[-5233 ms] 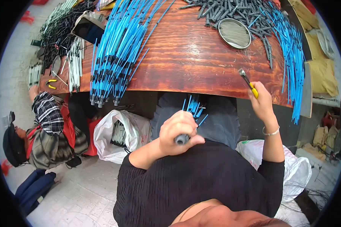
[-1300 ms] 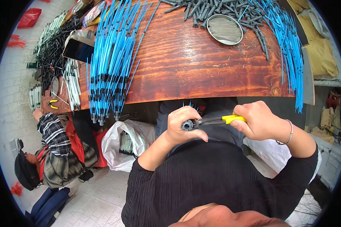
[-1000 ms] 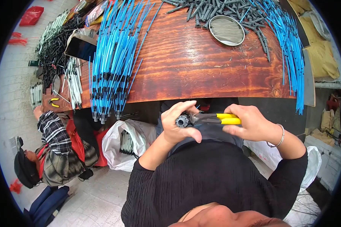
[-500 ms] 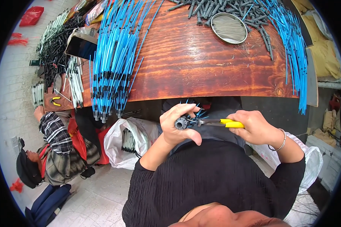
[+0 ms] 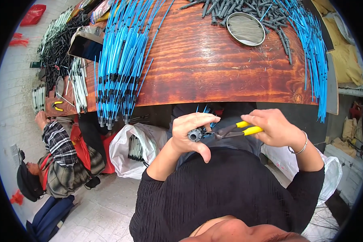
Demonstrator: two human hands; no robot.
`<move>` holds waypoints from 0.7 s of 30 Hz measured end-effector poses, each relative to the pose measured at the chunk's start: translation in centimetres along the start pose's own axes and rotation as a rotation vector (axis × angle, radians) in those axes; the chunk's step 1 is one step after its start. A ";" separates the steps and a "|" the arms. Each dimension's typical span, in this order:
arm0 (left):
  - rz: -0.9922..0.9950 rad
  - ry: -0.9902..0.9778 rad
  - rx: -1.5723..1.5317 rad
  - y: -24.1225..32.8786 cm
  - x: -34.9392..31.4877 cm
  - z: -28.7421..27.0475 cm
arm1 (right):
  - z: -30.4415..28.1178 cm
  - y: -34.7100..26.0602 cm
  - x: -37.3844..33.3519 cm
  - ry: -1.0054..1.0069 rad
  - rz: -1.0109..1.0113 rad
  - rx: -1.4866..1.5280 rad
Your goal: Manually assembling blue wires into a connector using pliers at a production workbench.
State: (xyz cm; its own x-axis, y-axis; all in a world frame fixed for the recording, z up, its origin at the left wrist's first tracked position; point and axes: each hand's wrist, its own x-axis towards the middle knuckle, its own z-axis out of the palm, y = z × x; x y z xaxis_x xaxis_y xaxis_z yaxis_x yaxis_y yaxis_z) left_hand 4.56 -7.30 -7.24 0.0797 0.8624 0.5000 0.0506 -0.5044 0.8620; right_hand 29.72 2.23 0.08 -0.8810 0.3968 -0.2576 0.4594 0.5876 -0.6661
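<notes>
In front of my chest, below the table's near edge, my left hand (image 5: 189, 131) is wrapped around a dark grey plastic fitting (image 5: 195, 135) with a round hollow end. Its thumb sticks out toward me, and blue rods (image 5: 205, 109) show just behind the fingers. My right hand (image 5: 271, 124) grips yellow-handled pliers (image 5: 249, 128) from the right. The handles are spread apart, and the jaws point left at the fitting in my left hand. Whether the jaw tips touch it or a wire there, I cannot tell.
A wooden table (image 5: 197, 76) carries bundled blue rods (image 5: 123, 60), more blue rods (image 5: 310, 48), grey fittings (image 5: 230, 10), and a round tin of thin wires (image 5: 246, 29). A phone-like device (image 5: 84, 46) stands left. A co-worker (image 5: 60, 157) sits left, beyond a white bag (image 5: 123, 157).
The pliers' handles have opened wider and my right hand's grip has spread with them. The pliers and fitting have shifted slightly.
</notes>
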 end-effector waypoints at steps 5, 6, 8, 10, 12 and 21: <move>0.002 -0.023 -0.036 0.4 0.3 0.0 | -1.1 0.5 0.7 0.035 -0.123 -0.088; -0.012 -0.030 -0.037 0.4 0.2 -0.1 | -1.2 0.5 0.7 0.035 -0.123 -0.088; -0.027 -0.037 -0.038 0.4 0.1 -0.2 | -1.3 0.5 0.7 0.073 -0.110 -0.110; 0.008 -0.067 -0.031 0.4 0.3 -0.2 | -1.4 0.3 0.8 0.092 -0.103 -0.121; 0.023 -0.080 -0.027 0.3 0.3 -0.3 | -1.6 -0.4 1.5 0.090 -0.130 -0.221; 0.066 -0.060 0.024 -0.1 0.1 -0.7 | -1.8 -2.0 2.4 0.192 -0.201 -0.483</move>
State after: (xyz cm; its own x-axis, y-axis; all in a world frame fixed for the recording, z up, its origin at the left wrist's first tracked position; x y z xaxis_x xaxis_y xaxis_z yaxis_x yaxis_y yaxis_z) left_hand 3.90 -7.14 -7.17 0.1436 0.8234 0.5491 0.0673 -0.5616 0.8246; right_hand 26.92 3.31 2.07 -0.9410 0.3385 0.0041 0.3238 0.9035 -0.2809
